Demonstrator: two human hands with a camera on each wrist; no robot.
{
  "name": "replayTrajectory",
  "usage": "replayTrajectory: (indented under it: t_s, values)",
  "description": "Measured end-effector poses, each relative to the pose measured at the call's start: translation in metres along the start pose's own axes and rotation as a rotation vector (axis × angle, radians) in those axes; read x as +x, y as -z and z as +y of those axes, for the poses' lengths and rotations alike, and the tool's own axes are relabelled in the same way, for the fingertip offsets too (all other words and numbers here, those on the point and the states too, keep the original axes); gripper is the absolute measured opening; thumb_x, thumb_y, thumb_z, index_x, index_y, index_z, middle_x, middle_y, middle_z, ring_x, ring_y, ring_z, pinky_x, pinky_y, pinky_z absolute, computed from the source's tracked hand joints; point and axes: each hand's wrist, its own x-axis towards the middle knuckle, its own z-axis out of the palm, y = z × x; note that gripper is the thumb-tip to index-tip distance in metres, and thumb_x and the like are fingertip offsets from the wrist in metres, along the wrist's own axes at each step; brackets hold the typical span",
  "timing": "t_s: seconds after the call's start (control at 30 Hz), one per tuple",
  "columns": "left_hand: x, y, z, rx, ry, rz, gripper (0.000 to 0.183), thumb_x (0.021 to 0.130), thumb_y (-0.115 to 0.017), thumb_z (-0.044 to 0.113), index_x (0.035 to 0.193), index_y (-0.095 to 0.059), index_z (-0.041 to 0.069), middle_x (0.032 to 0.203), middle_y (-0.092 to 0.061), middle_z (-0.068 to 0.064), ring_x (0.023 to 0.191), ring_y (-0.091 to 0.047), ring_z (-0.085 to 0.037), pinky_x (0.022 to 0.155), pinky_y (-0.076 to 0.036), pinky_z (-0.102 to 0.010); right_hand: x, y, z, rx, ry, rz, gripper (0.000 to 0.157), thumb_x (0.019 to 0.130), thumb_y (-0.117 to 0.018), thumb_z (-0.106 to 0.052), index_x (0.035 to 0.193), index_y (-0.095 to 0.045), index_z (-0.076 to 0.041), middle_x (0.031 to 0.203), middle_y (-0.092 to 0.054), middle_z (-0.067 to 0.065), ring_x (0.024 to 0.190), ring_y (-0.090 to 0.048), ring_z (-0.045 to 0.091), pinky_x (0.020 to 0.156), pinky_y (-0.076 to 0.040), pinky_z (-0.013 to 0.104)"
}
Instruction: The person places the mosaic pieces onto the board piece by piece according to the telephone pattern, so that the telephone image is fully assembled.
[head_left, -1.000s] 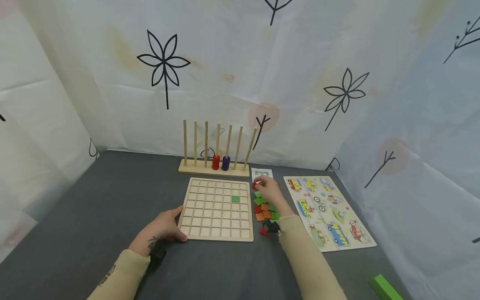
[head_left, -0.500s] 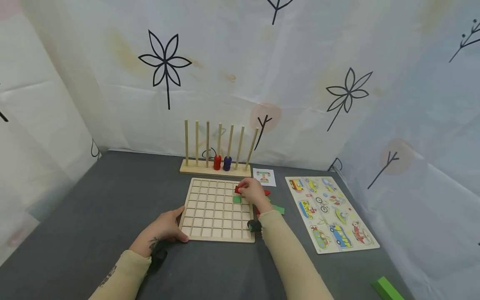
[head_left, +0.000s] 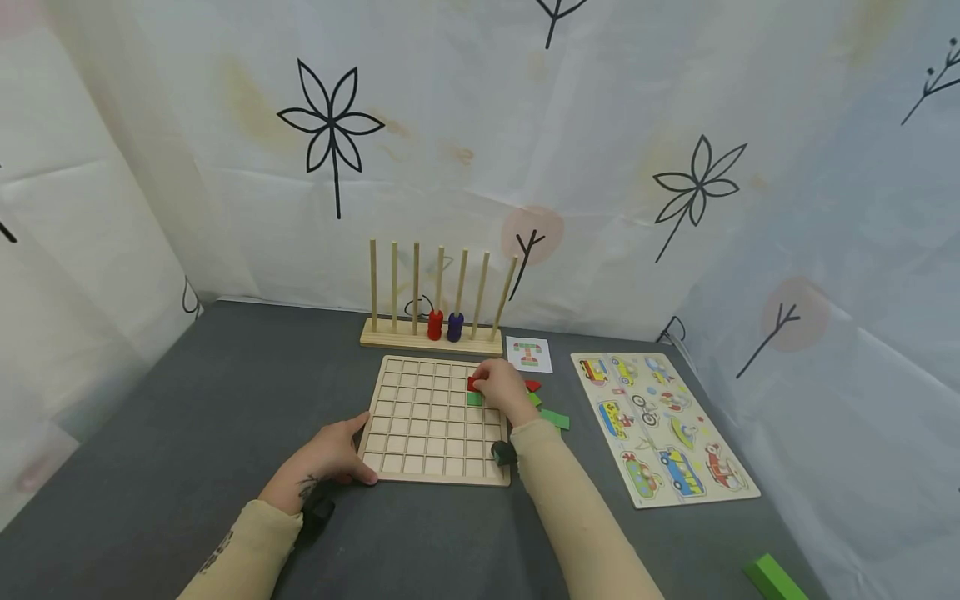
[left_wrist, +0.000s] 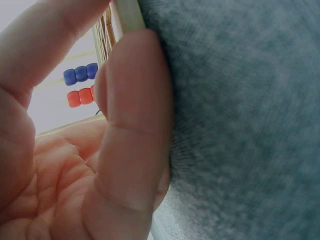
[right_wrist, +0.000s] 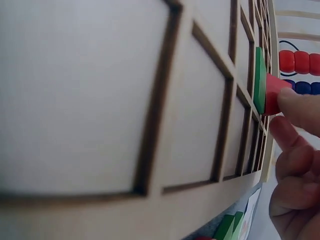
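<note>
A wooden grid board lies on the dark table, with a green square tile in one of its cells toward the far right. My left hand holds the board's near left corner, its thumb at the front edge and fingers along the left side. Between thumb and fingertips my right hand pinches a red tile. In the right wrist view this tile stands tilted right beside the green one, over the board's far right part. Whether it touches the cell floor I cannot tell.
Loose red and green tiles lie right of the board, partly hidden by the right arm. A small pattern card sits behind them. At the back stands a peg rack with red and blue beads. A picture puzzle board and green block lie right.
My right hand has moved left from the loose tiles onto the board, carrying the red tile to just behind the green one. The left hand stays at the board's corner.
</note>
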Motion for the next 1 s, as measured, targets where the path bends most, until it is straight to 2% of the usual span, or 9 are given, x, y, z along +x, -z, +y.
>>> replayTrajectory:
  t_s: [0.2, 0.3, 0.37, 0.5, 0.6, 0.7, 0.8, 1.0]
  values:
    - [0.001, -0.003, 0.000, 0.001, 0.002, -0.006, 0.114, 0.055, -0.088, 0.008, 0.145, -0.020, -0.003, 0.065, -0.053, -0.011, 0.050, -0.050, -0.019, 0.051, -0.046, -0.032, -0.004, 0.002, 0.000, -0.058, -0.011, -0.073, 0.020, 0.089, -0.062, -0.018, 0.106, -0.070, -0.012, 0.101, -0.067, 0.006, 0.087, -0.062, 0.020, 0.073, -0.049, 0.036]
    - [0.002, -0.004, 0.000, 0.002, 0.003, -0.010, 0.114, 0.055, -0.088, 0.009, 0.146, -0.020, -0.003, 0.065, -0.053, -0.011, 0.051, -0.051, -0.019, 0.051, -0.046, -0.032, -0.007, 0.003, 0.002, -0.022, -0.017, -0.073, 0.026, 0.089, -0.060, -0.019, 0.113, -0.067, -0.012, 0.105, -0.066, 0.008, 0.088, -0.061, 0.021, 0.072, -0.048, 0.035]
    - [0.003, -0.005, 0.000, 0.000, 0.005, -0.011, 0.114, 0.055, -0.088, 0.009, 0.146, -0.020, -0.003, 0.065, -0.054, -0.011, 0.051, -0.051, -0.019, 0.051, -0.046, -0.032, -0.010, 0.007, 0.005, 0.084, -0.031, -0.048, 0.029, 0.090, -0.060, -0.018, 0.117, -0.065, -0.011, 0.107, -0.064, 0.011, 0.090, -0.060, 0.023, 0.073, -0.048, 0.036]
    - [0.005, -0.005, -0.002, -0.016, 0.004, -0.015, 0.114, 0.056, -0.088, 0.008, 0.146, -0.019, -0.002, 0.063, -0.054, -0.010, 0.049, -0.050, -0.018, 0.051, -0.046, -0.031, -0.022, 0.022, 0.014, 0.398, -0.061, 0.025, 0.035, 0.089, -0.060, -0.016, 0.123, -0.058, -0.007, 0.101, -0.060, 0.011, 0.086, -0.057, 0.025, 0.069, -0.046, 0.034]
    - [0.005, -0.003, -0.002, -0.029, -0.002, -0.021, 0.114, 0.057, -0.087, 0.008, 0.147, -0.018, -0.001, 0.062, -0.054, -0.010, 0.048, -0.050, -0.018, 0.050, -0.046, -0.031, -0.037, 0.034, 0.023, 0.616, -0.092, 0.067, 0.038, 0.088, -0.061, -0.011, 0.125, -0.055, -0.004, 0.089, -0.058, 0.005, 0.069, -0.051, 0.021, 0.058, -0.040, 0.029]
    - [0.005, -0.001, -0.001, -0.030, -0.005, -0.023, 0.114, 0.057, -0.087, 0.008, 0.147, -0.017, -0.001, 0.062, -0.054, -0.010, 0.048, -0.050, -0.018, 0.051, -0.046, -0.031, -0.056, 0.043, 0.033, 0.734, -0.132, 0.096, 0.040, 0.087, -0.061, -0.007, 0.125, -0.053, -0.003, 0.082, -0.058, 0.001, 0.058, -0.045, 0.016, 0.051, -0.036, 0.027]
    - [0.005, 0.001, -0.001, -0.030, -0.006, -0.022, 0.113, 0.057, -0.086, 0.008, 0.147, -0.017, -0.002, 0.063, -0.054, -0.010, 0.049, -0.051, -0.018, 0.051, -0.046, -0.031, -0.075, 0.048, 0.044, 0.741, -0.158, 0.093, 0.041, 0.085, -0.063, -0.004, 0.125, -0.052, -0.001, 0.077, -0.058, -0.001, 0.054, -0.041, 0.011, 0.050, -0.034, 0.025]
    - [0.003, 0.002, 0.000, -0.030, -0.003, -0.030, 0.113, 0.057, -0.087, 0.007, 0.146, -0.018, -0.003, 0.066, -0.055, -0.011, 0.052, -0.052, -0.019, 0.052, -0.047, -0.032, -0.110, 0.045, 0.067, 0.663, -0.216, 0.056, 0.044, 0.080, -0.066, 0.000, 0.122, -0.053, 0.003, 0.071, -0.059, 0.002, 0.052, -0.040, 0.011, 0.050, -0.033, 0.026]
